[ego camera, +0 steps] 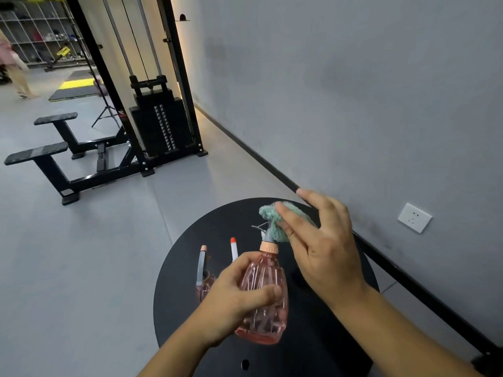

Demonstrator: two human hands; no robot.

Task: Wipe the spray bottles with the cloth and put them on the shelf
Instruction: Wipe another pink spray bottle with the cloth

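My left hand (pixel 234 292) grips a clear pink spray bottle (pixel 265 297) by its body, holding it upright above the round black table (pixel 313 344). My right hand (pixel 318 240) holds a green cloth (pixel 277 219) against the bottle's grey spray head. On the table behind my left hand stands another pink spray bottle (pixel 202 268) with a grey nozzle, partly hidden. Beside it a white nozzle with an orange-red tip (pixel 233 248) sticks up; its bottle is hidden.
A grey wall with a white socket (pixel 414 217) and a black skirting strip runs along the right. A black cable weight machine (pixel 160 118) and its bench (pixel 65 159) stand on the grey floor to the left. A wire rack (pixel 40 31) and a person are far back left.
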